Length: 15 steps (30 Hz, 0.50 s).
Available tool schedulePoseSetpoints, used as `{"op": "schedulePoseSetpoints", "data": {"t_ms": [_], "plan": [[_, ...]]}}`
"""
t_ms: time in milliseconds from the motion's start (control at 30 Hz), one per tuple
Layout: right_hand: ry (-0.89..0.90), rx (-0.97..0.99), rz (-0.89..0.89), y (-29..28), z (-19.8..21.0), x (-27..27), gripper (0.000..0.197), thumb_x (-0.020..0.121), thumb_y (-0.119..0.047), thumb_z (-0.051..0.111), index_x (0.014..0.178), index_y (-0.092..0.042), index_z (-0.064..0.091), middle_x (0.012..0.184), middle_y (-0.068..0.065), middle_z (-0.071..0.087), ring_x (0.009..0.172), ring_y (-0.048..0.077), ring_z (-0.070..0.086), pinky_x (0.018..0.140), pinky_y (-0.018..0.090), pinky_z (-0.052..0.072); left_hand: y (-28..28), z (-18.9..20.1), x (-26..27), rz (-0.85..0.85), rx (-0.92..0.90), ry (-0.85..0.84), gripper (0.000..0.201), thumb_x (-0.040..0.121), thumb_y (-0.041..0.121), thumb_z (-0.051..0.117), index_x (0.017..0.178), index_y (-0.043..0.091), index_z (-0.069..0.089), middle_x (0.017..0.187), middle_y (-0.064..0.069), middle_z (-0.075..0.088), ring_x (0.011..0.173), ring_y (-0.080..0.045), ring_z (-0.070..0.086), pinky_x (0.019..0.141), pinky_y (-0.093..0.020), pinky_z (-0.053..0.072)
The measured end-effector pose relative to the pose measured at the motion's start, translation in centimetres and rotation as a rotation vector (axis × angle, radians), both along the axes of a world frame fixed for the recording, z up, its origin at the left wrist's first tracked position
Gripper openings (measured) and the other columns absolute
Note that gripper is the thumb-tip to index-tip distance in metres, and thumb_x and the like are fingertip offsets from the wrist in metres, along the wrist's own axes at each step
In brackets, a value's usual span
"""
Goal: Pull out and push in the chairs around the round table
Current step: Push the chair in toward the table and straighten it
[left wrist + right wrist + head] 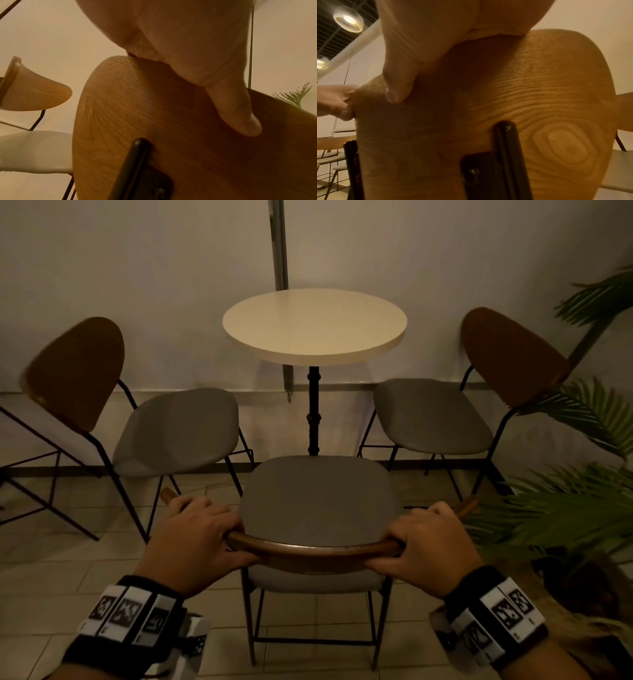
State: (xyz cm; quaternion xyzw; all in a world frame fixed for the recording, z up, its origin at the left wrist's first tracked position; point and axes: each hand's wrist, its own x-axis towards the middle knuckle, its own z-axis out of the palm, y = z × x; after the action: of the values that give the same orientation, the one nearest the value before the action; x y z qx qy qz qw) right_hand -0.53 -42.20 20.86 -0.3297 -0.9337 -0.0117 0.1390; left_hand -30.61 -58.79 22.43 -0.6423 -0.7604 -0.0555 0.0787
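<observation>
A cream round table (314, 326) stands on a black pole near the wall. The near chair (318, 501) has a grey seat and a curved wooden backrest (313, 550); its front edge lies short of the table. My left hand (197, 537) grips the backrest's left end, fingers over the top, thumb behind. My right hand (430, 542) grips the right end the same way. The left wrist view shows my left thumb (235, 108) pressed on the backrest (171, 128); the right wrist view shows my right thumb (399, 83) on the backrest (530, 94).
A matching left chair (171, 429) and right chair (435, 416) flank the table, both pulled away from it. A potted palm (565, 508) crowds the right side near my right hand. A black metal frame (30, 474) stands at the far left. The floor is tiled.
</observation>
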Motion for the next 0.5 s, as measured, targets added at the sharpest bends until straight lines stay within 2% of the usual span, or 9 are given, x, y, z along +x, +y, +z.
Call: {"op": "schedulePoseSetpoints", "data": {"t_ms": [133,200,400,500], "plan": [[-0.005,-0.008,0.009,0.2,-0.1,0.6,0.053,0.072,-0.082,0.052,0.057,-0.033,0.064,0.054,-0.018,0.057,0.056,0.003,0.049,0.068,0.034,0.037,-0.3,0.1,1.1,0.022,0.039,-0.018,0.046,0.068,0.086,0.048,0.067,0.042,0.061,0.069,0.028,0.045,0.068,-0.002,0.044,0.082,-0.035,0.043],[0.008,-0.008,0.02,0.0,-0.3,1.0,0.056,0.074,-0.084,0.05,0.057,-0.033,0.065,0.053,-0.019,0.058,0.056,0.002,0.049,0.068,0.034,0.038,-0.9,-0.1,1.5,0.025,0.047,-0.04,0.044,0.066,0.085,0.048,0.066,0.043,0.059,0.068,0.028,0.045,0.066,-0.002,0.044,0.081,-0.036,0.045],[0.12,-0.012,0.075,-0.3,-0.5,1.4,0.066,0.078,-0.086,0.036,0.054,-0.031,0.064,0.052,-0.018,0.058,0.056,0.001,0.05,0.069,0.033,0.034,-1.8,-0.7,1.7,0.069,0.067,-0.092,0.052,0.065,0.094,0.041,0.056,0.045,0.055,0.064,0.03,0.048,0.064,-0.003,0.05,0.079,-0.03,0.028],[0.092,0.004,0.086,0.3,-0.4,0.7,0.064,0.078,-0.086,0.04,0.054,-0.03,0.062,0.052,-0.017,0.057,0.055,0.003,0.05,0.07,0.034,0.034,-1.2,-0.6,0.7,0.078,0.067,-0.07,0.058,0.068,0.098,0.03,0.057,0.045,0.052,0.065,0.033,0.043,0.063,0.0,0.046,0.076,-0.029,0.024]]}}
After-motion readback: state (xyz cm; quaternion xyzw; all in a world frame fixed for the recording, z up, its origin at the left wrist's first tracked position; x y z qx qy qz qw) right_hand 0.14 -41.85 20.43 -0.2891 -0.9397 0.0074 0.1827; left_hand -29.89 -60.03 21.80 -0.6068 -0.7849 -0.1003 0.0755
